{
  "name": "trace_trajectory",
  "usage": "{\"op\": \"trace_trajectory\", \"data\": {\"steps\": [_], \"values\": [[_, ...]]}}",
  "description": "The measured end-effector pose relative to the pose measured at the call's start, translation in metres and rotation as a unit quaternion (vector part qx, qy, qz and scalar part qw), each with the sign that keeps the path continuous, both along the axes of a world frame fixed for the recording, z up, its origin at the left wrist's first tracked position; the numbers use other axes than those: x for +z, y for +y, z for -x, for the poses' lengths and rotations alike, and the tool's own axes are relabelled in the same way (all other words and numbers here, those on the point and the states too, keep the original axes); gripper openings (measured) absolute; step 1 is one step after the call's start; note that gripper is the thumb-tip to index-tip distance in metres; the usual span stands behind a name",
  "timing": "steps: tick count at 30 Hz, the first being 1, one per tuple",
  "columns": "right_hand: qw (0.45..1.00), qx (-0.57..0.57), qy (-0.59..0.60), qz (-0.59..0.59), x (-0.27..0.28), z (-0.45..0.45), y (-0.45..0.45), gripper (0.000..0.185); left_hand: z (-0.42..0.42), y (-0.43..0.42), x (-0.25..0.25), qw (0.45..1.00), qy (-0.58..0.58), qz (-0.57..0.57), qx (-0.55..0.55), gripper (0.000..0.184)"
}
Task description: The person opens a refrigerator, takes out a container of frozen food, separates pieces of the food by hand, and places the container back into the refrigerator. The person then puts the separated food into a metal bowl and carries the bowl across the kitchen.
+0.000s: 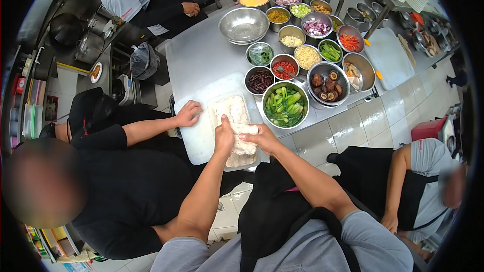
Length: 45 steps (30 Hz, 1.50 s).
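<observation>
My left hand [225, 136] and my right hand [262, 139] are closed on opposite sides of a pale, lumpy white food piece [244, 146], whose exact kind I cannot make out. They hold it over a clear plastic container [256, 163]. Similar white pieces [229, 108] lie inside, partly hidden by my hands. Under the container is a white cutting board [197, 141]. Just to the right stands a bowl of green leafy vegetables [285, 105].
A co-worker's hand [189, 114] rests on the board's left edge. Beyond are a bowl of mushrooms [330, 86], dried chillies [259, 80], an empty steel bowl [244, 24] and several bowls of cut ingredients. Another person [388, 176] stands at right, one more [141, 0] at upper left.
</observation>
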State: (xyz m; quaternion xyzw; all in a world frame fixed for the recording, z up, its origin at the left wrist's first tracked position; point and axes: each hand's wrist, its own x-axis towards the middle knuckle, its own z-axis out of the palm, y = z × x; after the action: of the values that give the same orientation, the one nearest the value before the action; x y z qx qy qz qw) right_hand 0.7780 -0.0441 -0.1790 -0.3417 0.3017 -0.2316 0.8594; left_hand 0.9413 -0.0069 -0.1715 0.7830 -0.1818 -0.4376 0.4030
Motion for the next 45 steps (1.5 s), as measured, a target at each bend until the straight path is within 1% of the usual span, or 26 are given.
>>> {"op": "trace_trajectory", "data": {"steps": [7,10,11,12,13,15,17,18,19,21,22,23,25,26,28,29,31,35,36,37,38,40,41,42,43,45], "values": [[1.0,0.011,-0.007,-0.008,-0.013,-0.005,-0.002,0.039,-0.002,0.002,-0.003,0.999,0.043,-0.014,0.022,0.077],[0.999,0.031,0.009,-0.038,-0.014,-0.006,-0.005,0.041,-0.005,0.004,-0.02,0.997,0.058,0.019,0.043,0.076],[0.995,0.03,0.016,-0.089,0.007,-0.003,-0.006,0.042,-0.002,0.003,-0.015,0.997,0.058,0.021,0.041,0.076],[0.989,0.029,0.023,-0.141,0.019,-0.001,-0.006,0.043,0.003,0.002,-0.009,0.986,0.098,0.041,0.131,0.073],[0.99,0.026,0.024,-0.136,0.013,-0.003,-0.004,0.043,0.007,-0.001,-0.002,0.964,0.138,0.062,0.22,0.07],[0.996,-0.041,0.034,-0.072,0.0,-0.004,0.004,0.048,0.0,0.003,-0.01,0.958,0.166,0.098,0.21,0.063],[0.996,-0.063,0.041,-0.056,-0.002,0.004,0.001,0.048,-0.01,0.01,-0.011,0.99,0.107,0.049,0.073,0.053],[0.996,-0.063,0.046,-0.036,-0.005,0.006,-0.003,0.046,-0.02,0.013,-0.004,0.999,0.0,0.007,-0.033,0.041],[0.997,-0.063,0.05,-0.02,-0.009,0.007,-0.004,0.044,-0.022,0.013,-0.001,0.999,0.0,0.005,-0.036,0.041],[0.997,-0.046,0.055,0.015,-0.008,0.007,-0.007,0.041,-0.019,0.006,0.018,0.982,-0.048,0.144,-0.111,0.033],[0.996,-0.025,0.06,0.054,-0.006,0.007,-0.009,0.039,-0.009,0.001,0.028,0.963,-0.129,0.164,-0.171,0.035],[0.996,-0.023,0.06,0.054,-0.008,0.005,-0.006,0.039,-0.006,0.0,0.023,0.963,-0.129,0.165,-0.169,0.035],[0.991,-0.108,0.073,0.001,-0.009,-0.002,0.003,0.038,-0.003,0.0,0.016,0.962,-0.134,0.083,-0.224,0.045],[0.991,-0.109,0.073,0.001,-0.005,-0.005,0.005,0.038,0.005,0.0,0.019,0.965,-0.149,0.082,-0.198,0.05],[0.979,-0.167,0.029,-0.116,0.003,-0.005,0.01,0.043,0.012,0.001,0.008,0.967,-0.148,0.09,-0.186,0.051],[0.978,-0.168,0.031,-0.118,-0.004,-0.004,0.012,0.043,0.015,0.004,0.002,0.969,-0.149,0.096,-0.171,0.052],[0.972,-0.184,0.084,-0.118,-0.023,-0.005,0.02,0.053,0.025,0.008,0.005,0.968,-0.161,0.076,-0.179,0.051],[0.954,-0.218,0.121,-0.166,-0.024,0.014,0.043,0.055,0.051,0.027,0.014,0.945,-0.218,0.0,-0.244,0.046],[0.955,-0.21,0.106,-0.18,-0.025,0.024,0.049,0.055,0.059,0.036,0.02,0.945,-0.216,-0.004,-0.246,0.046],[0.956,-0.199,0.091,-0.193,-0.026,0.035,0.053,0.056,0.069,0.046,0.025,0.939,-0.246,0.051,-0.234,0.04],[0.955,-0.199,0.085,-0.203,-0.034,0.046,0.058,0.055,0.076,0.057,0.028,0.93,-0.276,0.107,-0.219,0.035],[0.947,-0.201,0.113,-0.225,-0.052,0.073,0.065,0.055,0.079,0.085,0.029,0.901,-0.321,0.097,-0.274,0.032],[0.938,-0.225,0.151,-0.217,-0.049,0.081,0.061,0.054,0.079,0.099,0.026,0.856,-0.385,0.113,-0.325,0.037],[0.928,-0.245,0.13,-0.249,-0.059,0.088,0.059,0.056,0.08,0.11,0.021,0.804,-0.448,0.122,-0.371,0.044],[0.929,-0.243,0.125,-0.249,-0.063,0.091,0.055,0.056,0.082,0.116,0.02,0.806,-0.434,0.053,-0.399,0.041],[0.906,-0.269,0.138,-0.297,-0.073,0.109,0.066,0.062,0.065,0.129,-0.014,0.754,-0.489,0.031,-0.438,0.038]]}}
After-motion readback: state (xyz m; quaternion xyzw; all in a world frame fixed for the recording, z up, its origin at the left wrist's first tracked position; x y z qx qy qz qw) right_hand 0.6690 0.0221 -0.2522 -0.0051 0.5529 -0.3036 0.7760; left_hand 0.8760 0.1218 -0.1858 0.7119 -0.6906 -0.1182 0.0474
